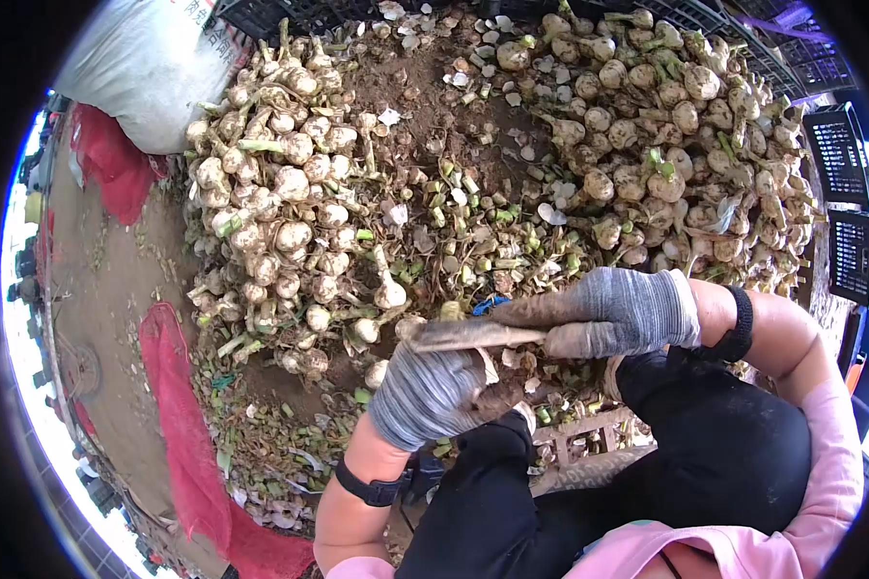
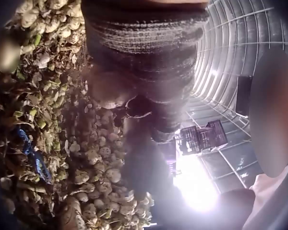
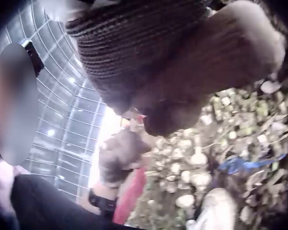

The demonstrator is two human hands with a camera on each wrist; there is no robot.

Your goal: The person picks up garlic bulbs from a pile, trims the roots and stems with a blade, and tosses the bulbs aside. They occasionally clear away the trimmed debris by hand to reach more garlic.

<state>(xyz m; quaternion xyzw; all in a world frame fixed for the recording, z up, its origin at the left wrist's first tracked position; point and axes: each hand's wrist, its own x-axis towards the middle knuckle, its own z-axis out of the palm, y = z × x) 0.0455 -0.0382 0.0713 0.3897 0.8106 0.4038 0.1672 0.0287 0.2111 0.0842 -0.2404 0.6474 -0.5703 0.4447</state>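
Observation:
Both hands wear grey knit gloves with dirt-browned fingers. In the head view my left hand is low in the middle, its fingers reaching right and its thumb apart below them. My right hand points left, fingers fairly straight, close to the left fingertips. No held thing shows in either hand. A pale flake shows beside the left palm. Just beyond the left fingers lie a garlic bulb and a blue strip. The right wrist view shows the right hand large, the left hand beyond it.
Garlic heaps stand left and right, with cut stems and skins between. A white sack is at the upper left; red netting lies below it. Black crates stand at the right. The person's knees flank the hands.

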